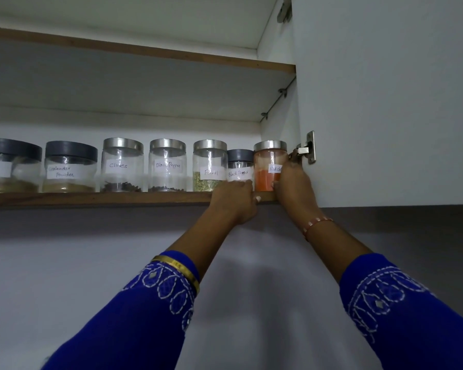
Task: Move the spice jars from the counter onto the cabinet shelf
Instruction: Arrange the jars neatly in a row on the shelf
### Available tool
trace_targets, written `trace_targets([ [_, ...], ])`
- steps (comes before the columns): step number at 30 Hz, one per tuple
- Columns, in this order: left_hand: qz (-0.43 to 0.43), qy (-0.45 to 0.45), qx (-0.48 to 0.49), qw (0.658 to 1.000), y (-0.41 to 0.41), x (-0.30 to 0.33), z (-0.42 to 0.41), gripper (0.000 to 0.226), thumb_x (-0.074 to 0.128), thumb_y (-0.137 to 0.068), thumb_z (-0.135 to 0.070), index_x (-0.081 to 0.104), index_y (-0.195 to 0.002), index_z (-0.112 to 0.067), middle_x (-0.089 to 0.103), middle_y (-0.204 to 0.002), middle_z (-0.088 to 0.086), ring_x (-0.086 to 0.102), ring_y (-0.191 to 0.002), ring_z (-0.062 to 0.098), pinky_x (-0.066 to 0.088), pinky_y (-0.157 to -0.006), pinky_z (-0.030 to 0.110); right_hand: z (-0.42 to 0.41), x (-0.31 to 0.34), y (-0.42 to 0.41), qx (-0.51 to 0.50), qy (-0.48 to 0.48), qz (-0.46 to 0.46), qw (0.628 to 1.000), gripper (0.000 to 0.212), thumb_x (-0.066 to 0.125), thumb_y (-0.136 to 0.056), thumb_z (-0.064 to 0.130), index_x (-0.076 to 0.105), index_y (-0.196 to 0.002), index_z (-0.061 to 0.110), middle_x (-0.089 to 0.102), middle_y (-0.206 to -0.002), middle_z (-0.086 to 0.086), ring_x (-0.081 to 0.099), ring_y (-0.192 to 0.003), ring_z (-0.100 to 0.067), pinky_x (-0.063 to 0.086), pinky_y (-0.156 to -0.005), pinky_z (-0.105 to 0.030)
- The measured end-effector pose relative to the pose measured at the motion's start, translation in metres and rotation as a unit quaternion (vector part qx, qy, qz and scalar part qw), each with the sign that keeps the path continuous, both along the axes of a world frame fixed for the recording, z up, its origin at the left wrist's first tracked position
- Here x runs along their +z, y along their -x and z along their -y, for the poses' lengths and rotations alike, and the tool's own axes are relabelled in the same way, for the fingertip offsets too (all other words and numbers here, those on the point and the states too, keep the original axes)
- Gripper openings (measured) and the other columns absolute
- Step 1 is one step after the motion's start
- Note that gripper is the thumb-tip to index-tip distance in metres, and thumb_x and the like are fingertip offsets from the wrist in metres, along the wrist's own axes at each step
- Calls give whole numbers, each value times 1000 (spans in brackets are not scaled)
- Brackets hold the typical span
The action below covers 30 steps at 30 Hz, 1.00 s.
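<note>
Several labelled spice jars stand in a row on the lower cabinet shelf (91, 198). At the right end, my left hand (235, 201) grips the bottom of a small dark-lidded jar labelled Black Pepper (239, 166), at the shelf's front edge. My right hand (294, 188) holds the steel-lidded red chilli jar (267, 166) by its right side, next to the cabinet wall. To the left stand the fennel jar (209, 166), another black pepper jar (167, 166), the cloves jar (122, 166) and the coriander powder jar (70, 168).
The open cabinet door (385, 102) hangs at the right, its hinge (306, 149) just beside my right hand. An upper shelf (145, 53) runs above the jars. A wide dark-lidded jar (8, 166) sits at the far left.
</note>
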<state>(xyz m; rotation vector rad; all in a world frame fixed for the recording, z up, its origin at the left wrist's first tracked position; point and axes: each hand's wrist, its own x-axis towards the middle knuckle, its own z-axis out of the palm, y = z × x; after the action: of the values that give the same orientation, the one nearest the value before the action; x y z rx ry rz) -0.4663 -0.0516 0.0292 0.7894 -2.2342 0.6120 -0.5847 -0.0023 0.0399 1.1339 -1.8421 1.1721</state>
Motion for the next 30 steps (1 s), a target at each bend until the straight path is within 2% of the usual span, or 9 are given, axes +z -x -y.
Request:
trace_targets([
  [5,10,3,-15,1000,-10,-3,3,43,33,-97,-35,43,-130,-8,54,-130,12,47,-121,28,29,-108,40,-9,0,-12,9,-1,-41,999,36,50,-90,4,47,-126,-3,46,-130,-23,50,-116,-36,43,-96,-39],
  [7,14,10,-18,1000,-19,-6,4,48,30,-98,-35,37,-137,-8,44,-141,13,35,-134,28,19,-116,41,-10,1,-19,26,5,-48,998,35,52,-89,6,50,-123,-3,46,-132,-23,51,-115,-36,44,-94,-39],
  [10,8,13,-8,1000,-36,-11,8,52,26,-99,-37,29,-143,-9,25,-154,15,16,-145,28,7,-119,41,-13,5,-35,57,10,-50,997,35,55,-90,10,55,-123,0,51,-130,-22,53,-116,-32,45,-91,-32],
  [14,2,4,7,1000,-56,-10,13,54,23,-99,-39,27,-144,-9,22,-155,13,18,-145,26,9,-119,39,-8,7,-59,127,-39,0,991,32,55,-90,8,56,-122,-1,60,-123,-20,56,-114,-31,44,-91,-29],
  [20,17,-11,3,1000,-70,-7,14,53,24,-99,-37,26,-144,-9,23,-155,12,25,-143,24,14,-117,39,9,11,-81,173,-130,29,976,34,47,-88,1,57,-120,-4,60,-123,-22,57,-112,-33,46,-95,-36],
  [24,25,-27,7,999,-78,-4,19,51,24,-100,-34,28,-143,-8,23,-155,13,31,-140,25,17,-116,40,13,10,-87,183,-166,25,969,35,57,-85,4,60,-119,-4,61,-123,-20,57,-113,-31,45,-96,-36],
  [27,25,-37,12,999,-83,-2,21,50,24,-100,-35,31,-142,-8,25,-154,13,33,-139,27,18,-116,40,12,9,-87,189,-169,26,967,30,57,-87,7,63,-114,-4,63,-118,-21,58,-110,-32,45,-91,-34],
  [30,24,-33,15,999,-90,-4,22,52,24,-100,-36,29,-143,-8,27,-153,13,26,-142,25,16,-117,40,11,7,-87,178,-157,25,971,24,55,-89,8,66,-107,-4,66,-112,-21,60,-103,-32,46,-82,-32],
])
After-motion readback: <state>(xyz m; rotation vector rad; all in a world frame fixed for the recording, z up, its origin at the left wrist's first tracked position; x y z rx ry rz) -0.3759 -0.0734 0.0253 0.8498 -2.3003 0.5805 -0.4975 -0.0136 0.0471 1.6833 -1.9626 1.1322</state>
